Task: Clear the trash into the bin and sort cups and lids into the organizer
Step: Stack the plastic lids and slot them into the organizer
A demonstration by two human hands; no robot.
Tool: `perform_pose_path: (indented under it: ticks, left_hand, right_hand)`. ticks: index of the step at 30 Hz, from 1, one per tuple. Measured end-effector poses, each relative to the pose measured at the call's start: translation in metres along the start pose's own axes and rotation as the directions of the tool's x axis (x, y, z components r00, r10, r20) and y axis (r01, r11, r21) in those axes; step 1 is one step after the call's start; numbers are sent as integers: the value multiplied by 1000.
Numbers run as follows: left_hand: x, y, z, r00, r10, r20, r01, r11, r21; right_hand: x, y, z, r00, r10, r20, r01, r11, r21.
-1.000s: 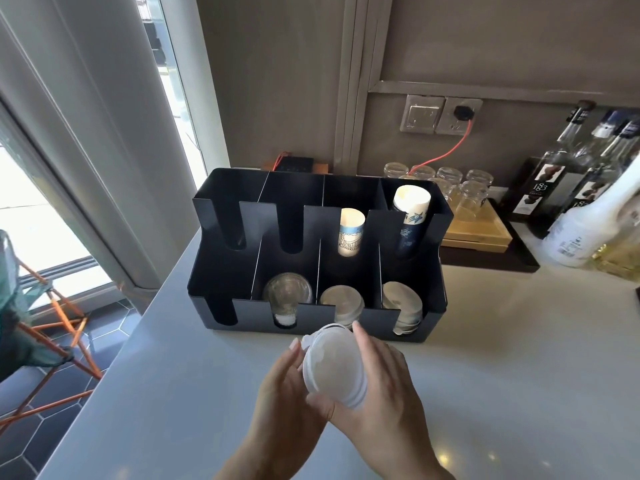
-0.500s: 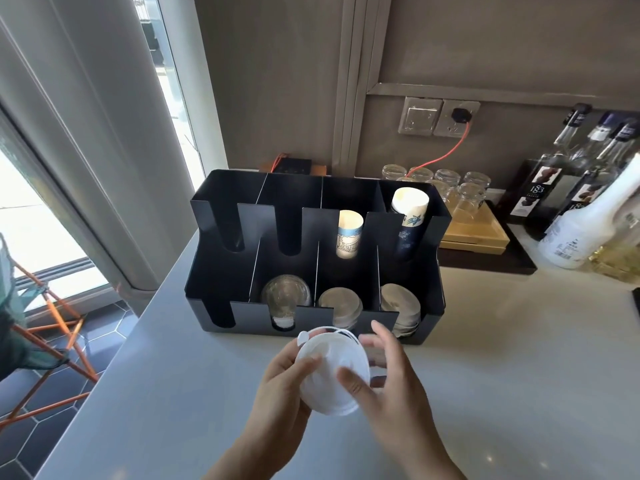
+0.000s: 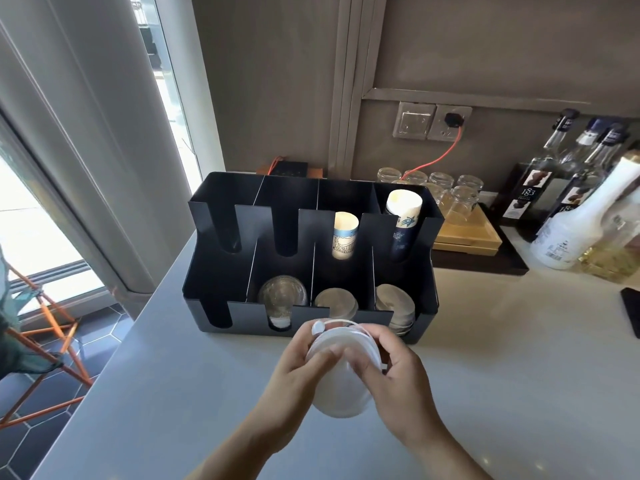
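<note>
1. The left hand [image 3: 294, 372] and right hand [image 3: 398, 372] cover much of the white lid [image 3: 337, 393], so its face cannot be read.
2. The organizer [image 3: 221, 271] walls hide the lower parts of the cup stacks [image 3: 344, 235].
3. The dark object [image 3: 632, 311] is cut off by the right edge.
4. The bottles [image 3: 568, 174] run past the right edge; their small print is illegible.

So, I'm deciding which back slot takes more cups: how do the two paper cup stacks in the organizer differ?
The pale blue cup stack stands in the third back slot; the dark blue cup stack in the rightmost. The pale one is shorter and upright; the dark one rises higher and leans left. Both show cream bottoms, mouth down, in the black organizer.
</note>
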State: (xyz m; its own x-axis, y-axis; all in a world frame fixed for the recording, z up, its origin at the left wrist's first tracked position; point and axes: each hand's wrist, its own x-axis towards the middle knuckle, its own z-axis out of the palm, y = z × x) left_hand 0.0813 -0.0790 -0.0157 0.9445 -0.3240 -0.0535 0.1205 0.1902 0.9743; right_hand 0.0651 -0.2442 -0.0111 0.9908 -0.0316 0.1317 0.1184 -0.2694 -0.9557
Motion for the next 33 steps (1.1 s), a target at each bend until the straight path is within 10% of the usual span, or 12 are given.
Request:
perform_pose_path:
  ticks: [8,13,21,26,30,33]
  left_hand:
    - [5,-5,12,912,157,-380,-123,986,112]
    - [10,5,10,899,255,-356,-220,966,137]
    - [14,10,15,885,396,-246,-300,888,349]
    - [16,7,8,873,440,-211,-310,833,458]
    - [11,-7,-18,883,390,-261,-239,853,464]
    - [3,-34,-59,879,468,-97,-147,458,877]
  right_hand:
    - [-3,-12,8,1000,-6,20,5,999,42]
    - [-3,-23,-1,913,49,406,-254,845,471]
    - [9,-32,-6,807,-60,588,-318,795,517]
    - [19,-30,-7,781,-30,624,-333,826,456]
    - [44,-38,-33,917,18,399,-66,992,107]
    - [79,-59,-51,939,-69,338,174,940,-292]
